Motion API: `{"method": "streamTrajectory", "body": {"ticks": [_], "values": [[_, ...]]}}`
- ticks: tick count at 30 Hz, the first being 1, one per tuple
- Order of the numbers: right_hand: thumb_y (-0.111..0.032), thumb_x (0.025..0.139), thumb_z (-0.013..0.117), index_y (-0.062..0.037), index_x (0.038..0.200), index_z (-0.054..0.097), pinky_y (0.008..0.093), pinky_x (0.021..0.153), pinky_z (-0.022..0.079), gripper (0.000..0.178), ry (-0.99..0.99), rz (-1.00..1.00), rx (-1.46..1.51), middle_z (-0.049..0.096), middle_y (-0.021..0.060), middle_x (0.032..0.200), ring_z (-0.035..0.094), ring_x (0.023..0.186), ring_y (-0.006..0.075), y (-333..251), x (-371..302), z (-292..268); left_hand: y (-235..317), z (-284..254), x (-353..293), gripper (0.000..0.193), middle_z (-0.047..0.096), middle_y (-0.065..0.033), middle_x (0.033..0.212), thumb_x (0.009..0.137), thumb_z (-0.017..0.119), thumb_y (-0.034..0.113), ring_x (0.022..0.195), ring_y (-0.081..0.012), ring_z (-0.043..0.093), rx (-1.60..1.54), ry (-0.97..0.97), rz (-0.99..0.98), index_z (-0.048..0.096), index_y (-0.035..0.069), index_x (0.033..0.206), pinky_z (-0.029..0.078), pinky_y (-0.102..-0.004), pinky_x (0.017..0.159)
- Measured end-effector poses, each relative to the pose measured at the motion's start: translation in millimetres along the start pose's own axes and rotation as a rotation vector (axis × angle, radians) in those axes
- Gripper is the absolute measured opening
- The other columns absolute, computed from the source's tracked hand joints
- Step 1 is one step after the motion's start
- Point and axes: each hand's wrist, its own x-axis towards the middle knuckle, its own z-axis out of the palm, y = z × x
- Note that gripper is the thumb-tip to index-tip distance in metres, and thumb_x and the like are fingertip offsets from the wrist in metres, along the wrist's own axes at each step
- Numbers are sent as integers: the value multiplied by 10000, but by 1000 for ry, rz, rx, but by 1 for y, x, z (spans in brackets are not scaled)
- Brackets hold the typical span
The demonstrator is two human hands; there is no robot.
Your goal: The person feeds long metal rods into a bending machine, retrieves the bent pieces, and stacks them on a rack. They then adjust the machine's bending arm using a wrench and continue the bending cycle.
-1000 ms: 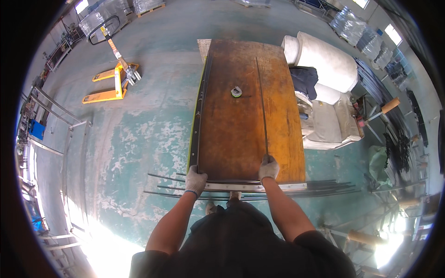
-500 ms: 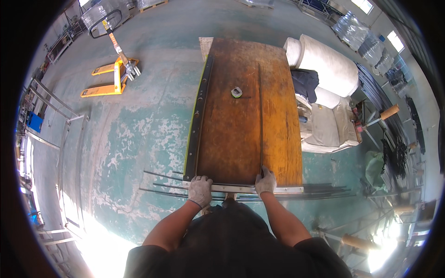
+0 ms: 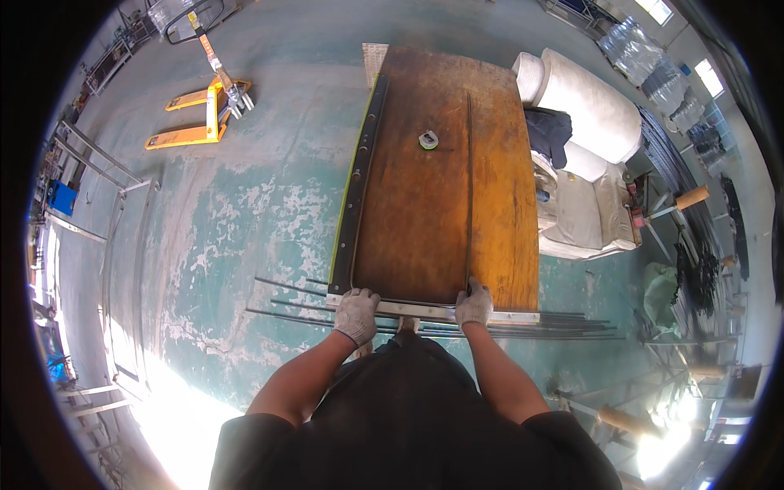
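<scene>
A long, thin dark rod [image 3: 469,196], which looks bent into a U, lies on a worn wooden table [image 3: 508,212]. One leg runs beside the black rail [image 3: 357,184] on the left; the other runs up the board. My gloved left hand [image 3: 357,317] curls over the rod's near left corner and the pale metal strip [image 3: 425,311] along the table's near edge; its fingertips are partly hidden. At the near right corner my gloved right hand [image 3: 474,305] grips the rod. A tape measure [image 3: 428,140] rests on the board between the two legs.
Several loose rods [image 3: 286,316] stick out low on both sides of the table's near end. A yellow pallet jack [image 3: 214,122] stands far left. Large white rolls [image 3: 584,102] and a dark cloth [image 3: 547,135] lie right of the table. A metal frame [image 3: 102,175] stands left.
The whole view has shifted, with the table sitting slightly higher and further right in it. Both hands stay at the rod's near corners.
</scene>
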Motion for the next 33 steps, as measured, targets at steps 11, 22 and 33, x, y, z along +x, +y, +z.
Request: {"method": "streamTrajectory", "body": {"ticks": [11, 22, 33], "values": [[-421, 1082, 688, 14, 1233, 784, 474, 822, 618, 471, -166, 306, 765, 810, 252, 1016, 801, 912, 374, -35, 24, -18, 1, 1, -4, 307, 793, -163, 1225, 865, 773, 112, 1241, -415, 712, -167, 125, -196, 838, 128, 1164, 555, -550, 1095], [-398, 1182, 730, -24, 1227, 828, 296, 629, 481, 389, 374, 130, 1053, 646, -31, 808, 577, 713, 53, -51, -243, -201, 33, 28, -20, 367, 739, -111, 1215, 996, 807, 35, 1102, -254, 697, -964, -34, -116, 704, -42, 1339, 582, -438, 1033], [-380, 1188, 725, -1, 1175, 809, 329, 837, 565, 388, 680, 99, 1189, 744, 13, 964, 638, 911, 103, 56, -459, -253, 192, -55, 16, 325, 682, -18, 1191, 1189, 694, 335, 997, -163, 606, -1532, -615, 9, 701, 89, 1402, 508, -340, 886]]}}
